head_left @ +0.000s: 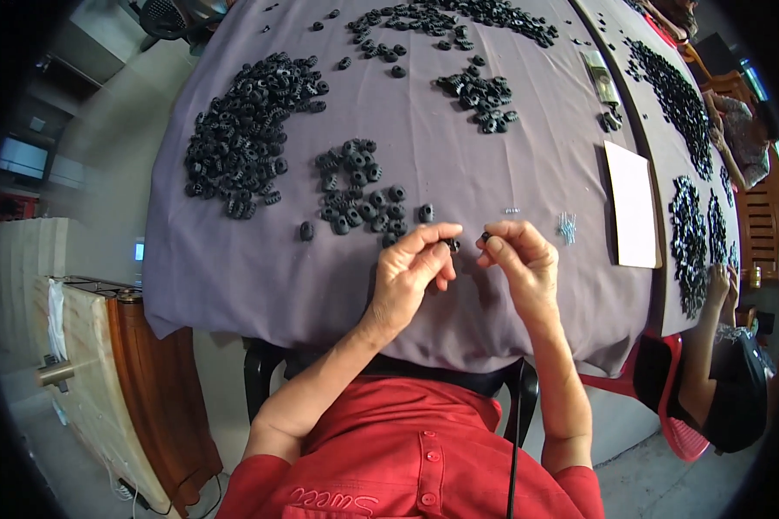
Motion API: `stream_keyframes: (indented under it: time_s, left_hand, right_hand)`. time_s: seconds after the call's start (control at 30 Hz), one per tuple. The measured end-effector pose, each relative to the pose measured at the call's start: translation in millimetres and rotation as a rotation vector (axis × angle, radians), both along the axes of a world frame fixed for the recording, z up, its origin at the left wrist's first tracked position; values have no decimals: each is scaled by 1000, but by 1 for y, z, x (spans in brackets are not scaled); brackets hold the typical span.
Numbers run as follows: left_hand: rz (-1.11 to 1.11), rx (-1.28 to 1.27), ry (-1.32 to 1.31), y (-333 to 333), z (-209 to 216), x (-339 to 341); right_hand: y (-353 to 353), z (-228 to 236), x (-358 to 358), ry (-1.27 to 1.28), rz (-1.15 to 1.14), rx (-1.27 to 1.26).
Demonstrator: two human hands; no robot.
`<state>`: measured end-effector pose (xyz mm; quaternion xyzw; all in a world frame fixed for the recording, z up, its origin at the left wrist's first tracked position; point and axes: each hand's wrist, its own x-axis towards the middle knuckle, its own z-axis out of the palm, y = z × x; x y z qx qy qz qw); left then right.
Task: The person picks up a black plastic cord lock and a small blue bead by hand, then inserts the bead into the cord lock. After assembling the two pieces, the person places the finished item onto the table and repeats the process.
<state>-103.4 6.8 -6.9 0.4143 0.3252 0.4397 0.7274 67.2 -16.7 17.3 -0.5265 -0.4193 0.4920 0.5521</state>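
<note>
My left hand [414, 268] pinches a small black ribbed plastic part [451, 246] between thumb and fingertips. A short gap away, my right hand [521, 259] is closed on a tiny dark piece [486, 236], too small to name. Both hands are above the near edge of the cloth-covered table. Just beyond my left hand lies a loose cluster of black ribbed parts [355, 186], with one single part [426, 213] nearest the fingers. A small spring-like piece [512, 211] rests past my right hand, beside a little bunch of thin blue-and-silver pins [567, 228].
A big heap of black parts [242, 130] covers the table's left, with more piles [485, 99] farther back. To the right are a white card [632, 203] and a clear packet [601, 78]. Other people's hands [720, 281] work at an adjoining table with black piles [688, 246].
</note>
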Motion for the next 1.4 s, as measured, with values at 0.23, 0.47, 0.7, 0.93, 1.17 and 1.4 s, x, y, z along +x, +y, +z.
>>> stream_keyframes:
  time_s: [0.23, 0.47, 0.7, 0.93, 1.17, 1.4]
  left_hand:
    - [68, 51, 18, -25, 10, 16]
    - [35, 43, -22, -28, -3, 11]
    - [80, 69, -22, -30, -6, 12]
    - [94, 135, 42, -30, -9, 13]
    - [122, 119, 66, -31, -7, 14]
    - [128, 194, 90, -31, -14, 16]
  right_hand:
    - [-40, -9, -17, 155, -25, 45]
    - [-46, -13, -20, 11, -27, 85]
    - [-46, -15, -22, -121, -22, 130]
    - [-44, -17, -21, -175, -22, 122]
    - [-46, -19, -24, -148, -38, 142]
    - [-45, -24, -27, -151, -67, 149]
